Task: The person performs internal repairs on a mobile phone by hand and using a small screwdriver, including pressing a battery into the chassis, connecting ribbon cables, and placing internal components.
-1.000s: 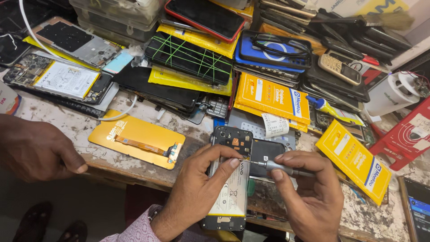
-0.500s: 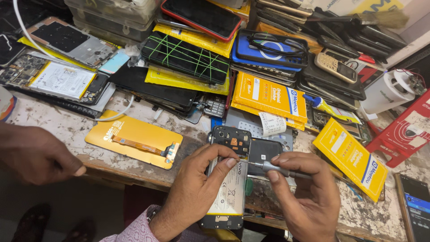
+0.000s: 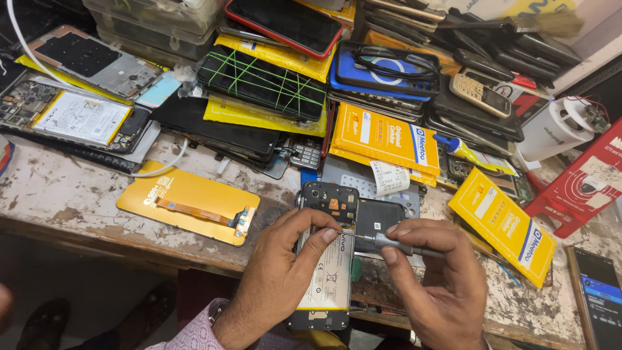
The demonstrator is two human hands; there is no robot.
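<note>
Your left hand (image 3: 278,279) is grasping the opened phone (image 3: 327,259) from its left side, with the thumb lying across the pale battery (image 3: 327,279) and the fingers bent around the frame. The phone lies with its back cover off at the front edge of the bench (image 3: 58,194), and its lower end reaches out over that edge. Your right hand (image 3: 440,285) is closed around a thin grey screwdriver (image 3: 389,242), held between thumb and first fingers, and the tip of the tool touches the phone just under the dark camera part at its upper end. To the left of your left hand, near the front edge, a yellow display panel (image 3: 188,201) with an orange flex cable lies flat on the worn surface. To the right of your right hand a yellow packet (image 3: 502,223) lies tilted, and one dark phone (image 3: 599,291) rests at the right front corner. Behind the opened phone you see one more yellow packet (image 3: 382,139) and a small white paper slip (image 3: 389,177). Along the back edge many phones, screens and open phone bodies are piled, among them a screen wrapped with green bands (image 3: 262,81). A white round device (image 3: 551,133) stands toward the back right.
</note>
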